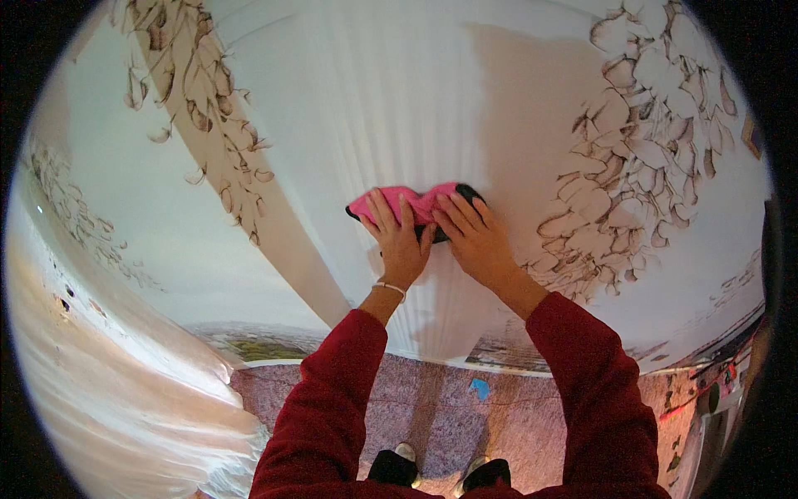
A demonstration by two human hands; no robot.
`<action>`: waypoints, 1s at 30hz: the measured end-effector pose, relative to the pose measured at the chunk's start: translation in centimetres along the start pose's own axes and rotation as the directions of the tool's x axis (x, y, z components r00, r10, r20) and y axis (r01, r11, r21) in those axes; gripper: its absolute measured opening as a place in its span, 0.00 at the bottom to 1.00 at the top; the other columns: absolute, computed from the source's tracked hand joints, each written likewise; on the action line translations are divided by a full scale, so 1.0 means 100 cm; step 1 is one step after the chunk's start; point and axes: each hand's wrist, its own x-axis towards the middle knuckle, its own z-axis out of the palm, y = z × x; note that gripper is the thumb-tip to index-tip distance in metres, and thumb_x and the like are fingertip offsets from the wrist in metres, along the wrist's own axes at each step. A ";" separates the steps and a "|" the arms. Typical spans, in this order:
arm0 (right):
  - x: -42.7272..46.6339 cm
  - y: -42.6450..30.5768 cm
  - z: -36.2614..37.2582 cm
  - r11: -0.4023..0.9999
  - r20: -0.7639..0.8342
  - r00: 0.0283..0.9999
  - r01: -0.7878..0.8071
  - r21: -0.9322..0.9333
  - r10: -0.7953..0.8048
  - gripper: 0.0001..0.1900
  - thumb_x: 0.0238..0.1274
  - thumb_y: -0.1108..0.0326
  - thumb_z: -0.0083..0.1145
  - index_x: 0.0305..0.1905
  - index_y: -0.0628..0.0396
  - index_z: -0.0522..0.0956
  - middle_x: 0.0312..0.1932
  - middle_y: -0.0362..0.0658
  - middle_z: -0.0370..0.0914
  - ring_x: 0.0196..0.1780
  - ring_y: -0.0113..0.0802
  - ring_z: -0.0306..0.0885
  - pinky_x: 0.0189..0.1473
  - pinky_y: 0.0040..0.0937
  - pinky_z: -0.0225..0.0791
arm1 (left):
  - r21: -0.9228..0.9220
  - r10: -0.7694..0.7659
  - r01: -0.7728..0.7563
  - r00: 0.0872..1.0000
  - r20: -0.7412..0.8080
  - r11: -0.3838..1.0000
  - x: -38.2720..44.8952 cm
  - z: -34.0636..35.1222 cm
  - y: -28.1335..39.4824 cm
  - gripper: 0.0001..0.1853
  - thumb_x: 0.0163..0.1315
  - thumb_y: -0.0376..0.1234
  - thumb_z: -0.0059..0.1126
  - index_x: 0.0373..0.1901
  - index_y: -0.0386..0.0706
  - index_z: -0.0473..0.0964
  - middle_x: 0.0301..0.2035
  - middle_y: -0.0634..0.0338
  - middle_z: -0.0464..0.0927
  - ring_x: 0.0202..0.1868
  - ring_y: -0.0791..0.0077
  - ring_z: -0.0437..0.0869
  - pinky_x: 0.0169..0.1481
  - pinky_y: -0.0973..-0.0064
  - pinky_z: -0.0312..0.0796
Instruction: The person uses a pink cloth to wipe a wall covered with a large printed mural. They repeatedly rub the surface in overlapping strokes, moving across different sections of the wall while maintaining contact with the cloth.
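Note:
A pink cloth-like pad with black ends and a black underside lies against a pale wall covering printed with brown petal or leaf shapes. My left hand, a light band at its wrist, presses the pad's left half with fingers spread. On its right half rests my right hand, its fingers over the pink and the black end. Both thumbs sit at the pad's lower edge. Whether the pad wraps a tool underneath is hidden by my hands.
Below the wall's lower edge runs a speckled carpet with a small blue scrap on it. My shoes stand there. A pale, streaked surface bulges in at the lower left. Blurred objects line the right rim.

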 end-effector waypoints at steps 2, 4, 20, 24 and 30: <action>-0.014 0.004 0.002 1.000 0.028 1.000 0.008 0.003 -0.008 0.25 0.56 0.65 0.49 0.61 0.57 0.68 0.69 0.45 0.58 0.73 0.38 0.51 0.72 0.42 0.41 | 0.023 0.018 -0.019 1.000 0.021 1.000 -0.003 -0.001 0.003 0.40 0.58 0.44 0.57 0.67 0.37 0.52 0.66 0.28 0.38 0.69 0.33 0.37 0.66 0.35 0.29; 0.003 0.019 -0.018 1.000 0.024 1.000 0.000 0.015 0.000 0.25 0.56 0.65 0.48 0.60 0.57 0.69 0.69 0.44 0.57 0.73 0.38 0.50 0.71 0.42 0.42 | 0.027 0.037 -0.037 0.999 -0.005 0.999 0.029 -0.008 0.016 0.40 0.58 0.45 0.57 0.68 0.37 0.51 0.67 0.29 0.37 0.69 0.33 0.36 0.66 0.35 0.29; -0.101 0.103 -0.089 0.988 0.040 0.987 -0.156 -0.010 0.157 0.27 0.54 0.64 0.54 0.61 0.55 0.68 0.67 0.47 0.59 0.71 0.42 0.52 0.71 0.46 0.44 | -0.016 0.106 -0.105 0.990 0.096 0.994 0.043 0.029 0.162 0.38 0.60 0.46 0.55 0.67 0.38 0.53 0.67 0.29 0.36 0.69 0.32 0.36 0.65 0.34 0.28; -0.088 0.151 -0.139 0.969 -0.063 0.968 -0.245 -0.005 0.245 0.26 0.54 0.64 0.54 0.61 0.53 0.69 0.67 0.46 0.59 0.71 0.43 0.53 0.70 0.46 0.44 | -0.028 0.109 -0.107 0.993 0.049 0.994 0.106 0.029 0.225 0.38 0.60 0.46 0.55 0.67 0.39 0.54 0.67 0.30 0.36 0.69 0.32 0.36 0.65 0.34 0.27; -0.088 0.202 -0.202 0.942 -0.195 0.927 -0.334 -0.044 0.320 0.23 0.55 0.64 0.52 0.59 0.53 0.70 0.67 0.47 0.60 0.71 0.43 0.53 0.70 0.46 0.44 | 0.072 0.144 -0.145 0.989 0.015 0.987 0.146 0.045 0.296 0.42 0.60 0.49 0.53 0.70 0.39 0.48 0.68 0.33 0.33 0.70 0.36 0.33 0.65 0.35 0.26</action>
